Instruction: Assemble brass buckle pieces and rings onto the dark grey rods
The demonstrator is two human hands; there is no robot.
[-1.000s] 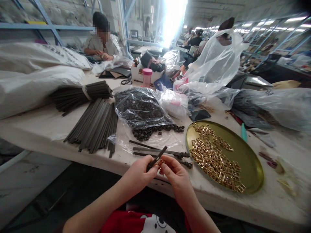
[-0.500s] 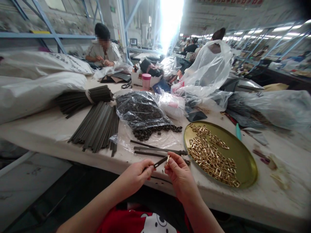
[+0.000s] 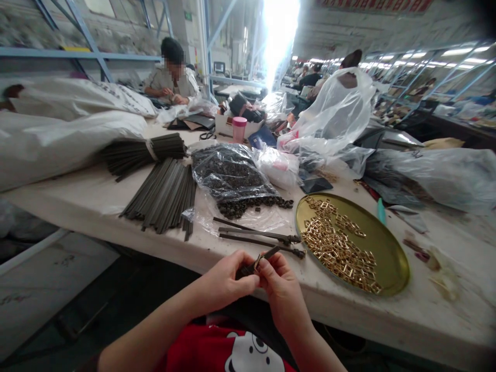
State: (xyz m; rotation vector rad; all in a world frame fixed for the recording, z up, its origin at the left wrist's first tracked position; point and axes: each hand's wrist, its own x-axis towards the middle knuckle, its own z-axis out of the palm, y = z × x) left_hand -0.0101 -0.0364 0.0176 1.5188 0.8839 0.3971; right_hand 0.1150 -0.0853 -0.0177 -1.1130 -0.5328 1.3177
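1. The left hand (image 3: 228,281) sits just off the near edge of the surface (image 3: 85,199). Its grip is closed on a dark strap (image 3: 268,253), pinched between thumb and fingers.
2. The strap's free end points up and to the right, over the surface's edge.
3. The right hand (image 3: 282,288) touches the left. Its grip is closed, with the fingertips pinching a small gold buckle (image 3: 257,261) against the strap.
4. Just beyond the hands, a few straps with fittings (image 3: 259,238) lie side by side on the surface.
5. To their right stands a round gold tray (image 3: 399,258) holding a heap of loose buckles (image 3: 341,253).
6. Behind the straps lies a clear bag of black loops (image 3: 230,173), its mouth open toward the person, with spilled loops (image 3: 253,203) in front of it.
7. To the left of the bag lies a loose pile of strips (image 3: 166,196), and behind it a tied bundle (image 3: 143,151).
8. Large white sacks (image 3: 58,139) fill the left end of the surface.
9. Farther back stand a pink cup (image 3: 239,128) and a big clear plastic bag (image 3: 337,113).
10. A co-worker (image 3: 173,77) sits at the far end, hands together over their own work.
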